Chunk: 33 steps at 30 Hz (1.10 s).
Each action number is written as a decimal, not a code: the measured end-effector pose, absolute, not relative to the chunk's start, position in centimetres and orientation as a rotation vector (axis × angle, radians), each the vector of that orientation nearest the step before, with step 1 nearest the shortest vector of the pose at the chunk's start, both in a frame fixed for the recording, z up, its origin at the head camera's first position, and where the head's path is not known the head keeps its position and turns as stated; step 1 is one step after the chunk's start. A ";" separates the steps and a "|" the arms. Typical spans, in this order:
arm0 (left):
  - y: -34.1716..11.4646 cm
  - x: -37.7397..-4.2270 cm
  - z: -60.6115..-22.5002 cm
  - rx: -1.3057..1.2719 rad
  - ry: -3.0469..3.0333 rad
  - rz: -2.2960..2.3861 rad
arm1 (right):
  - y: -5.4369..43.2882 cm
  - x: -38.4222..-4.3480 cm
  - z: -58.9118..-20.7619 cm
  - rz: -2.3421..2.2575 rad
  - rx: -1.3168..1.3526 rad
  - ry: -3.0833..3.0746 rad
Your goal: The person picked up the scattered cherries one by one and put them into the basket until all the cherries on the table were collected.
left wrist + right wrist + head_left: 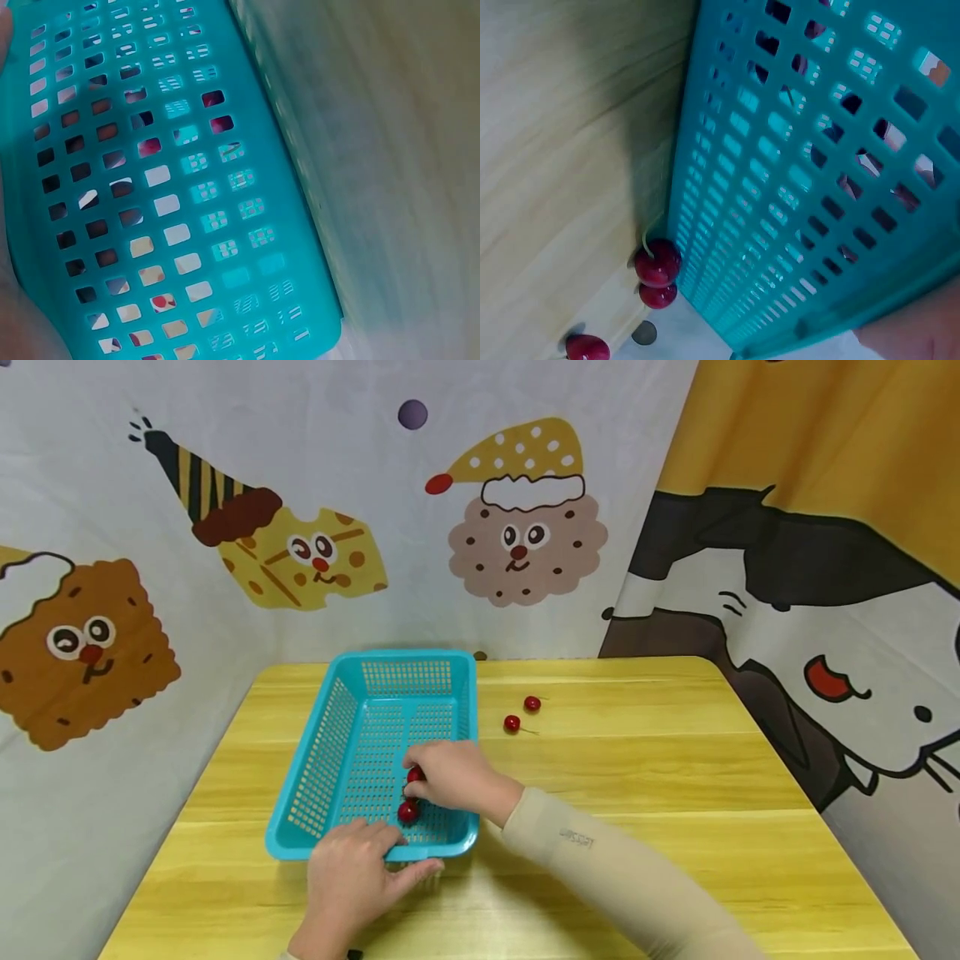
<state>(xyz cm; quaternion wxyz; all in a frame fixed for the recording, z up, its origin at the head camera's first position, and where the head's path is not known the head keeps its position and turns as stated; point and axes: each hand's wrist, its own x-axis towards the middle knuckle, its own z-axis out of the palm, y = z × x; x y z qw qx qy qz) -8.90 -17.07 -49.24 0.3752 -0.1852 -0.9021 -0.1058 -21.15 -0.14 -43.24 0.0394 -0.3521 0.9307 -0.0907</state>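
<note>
A blue plastic basket [300, 752] with a lattice of holes stands on the table. My left hand [352, 868] grips its near rim, thumb outside and fingers over the edge. Reaching over the right wall, my right hand [453, 777] pinches a red cherry [415, 774] low inside the basket. Another cherry [408, 812] lies just nearer me, on the basket floor. Through the holes in the left wrist view, bits of red cherry [221, 124] show. The right wrist view has the basket wall [780, 195] in front of most of the right hand [915, 326].
To the right of the basket, a stemmed cherry [512, 723] lies on the wooden table [637, 743], another cherry [532, 703] just behind it. The right wrist view shows three cherries outside the wall, including one cherry [658, 262] close beside it. A printed curtain [360, 460] hangs behind.
</note>
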 end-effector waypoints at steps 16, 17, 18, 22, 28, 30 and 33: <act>-17.1 -8.8 -49.4 -0.457 -2.267 -0.303 | -1.3 -20.5 -44.5 0.102 -1.057 2.926; -17.1 -8.8 -49.4 -0.457 -2.267 -0.302 | -1.3 -20.5 -44.5 0.113 -1.055 2.926; -17.1 -8.8 -49.3 -0.456 -2.266 -0.301 | -1.3 -20.6 -44.5 0.126 -1.055 2.926; -17.0 -8.9 -49.2 -0.458 -2.262 -0.304 | -1.3 -20.6 -44.4 0.151 -1.044 2.928; -16.9 -9.0 -49.3 -0.467 -2.253 -0.314 | -1.1 -20.6 -44.4 0.147 -1.033 2.929; -16.9 -9.1 -49.3 -0.469 -2.249 -0.319 | -1.1 -20.6 -44.4 0.144 -1.029 2.928; -16.9 -9.1 -49.4 -0.467 -2.250 -0.321 | -1.0 -20.6 -44.5 0.137 -1.025 2.928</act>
